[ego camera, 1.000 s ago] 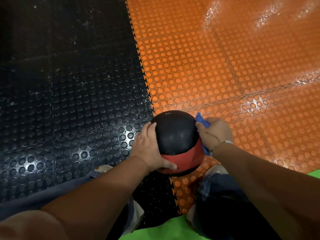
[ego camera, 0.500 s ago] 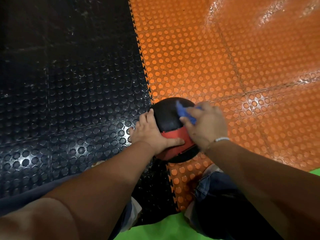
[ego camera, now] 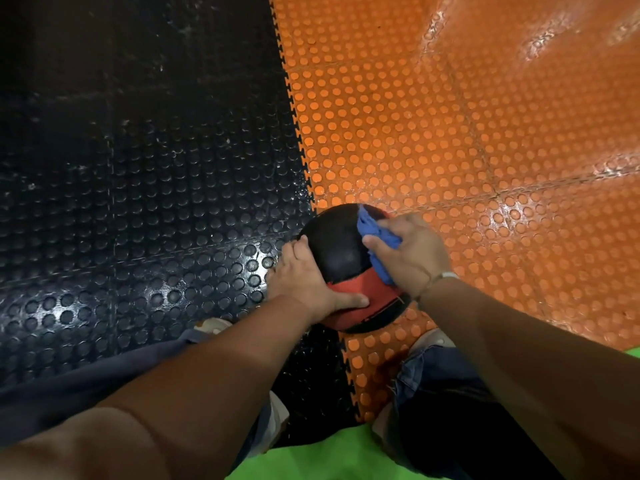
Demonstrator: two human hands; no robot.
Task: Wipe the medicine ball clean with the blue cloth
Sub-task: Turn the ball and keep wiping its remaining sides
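head cam, looking down: medicine ball [ego camera: 334, 251] sits on the floor right on the toothed seam where the black studded mat [ego camera: 138, 202] meets the orange studded mat [ego camera: 450, 133], just ahead of your feet. ball surface is matte. it has a black panel on top, a red panel on the near side with thin black line markings, a dark band at the bottom edge, and a sliver of red on the far side by the cloth.

your left hand [ego camera: 304, 280] grips the ball's left side, fingers wrapped over the black panel and thumb laid across the red panel. your right hand [ego camera: 414, 254] holds the blue cloth [ego camera: 370, 230] bunched up under its fingers and presses it on the ball's upper right. the cloth runs from the top of the ball down to the red panel, and part of it is hidden under the palm.

there's a pale band [ego camera: 448, 275] on the right wrist. shoe tips show either side below the ball, with jeans [ego camera: 443, 393] on the right leg. a strip of green mat [ego camera: 311, 460] lies at the bottom edge. both mats are glossy with glare spots.
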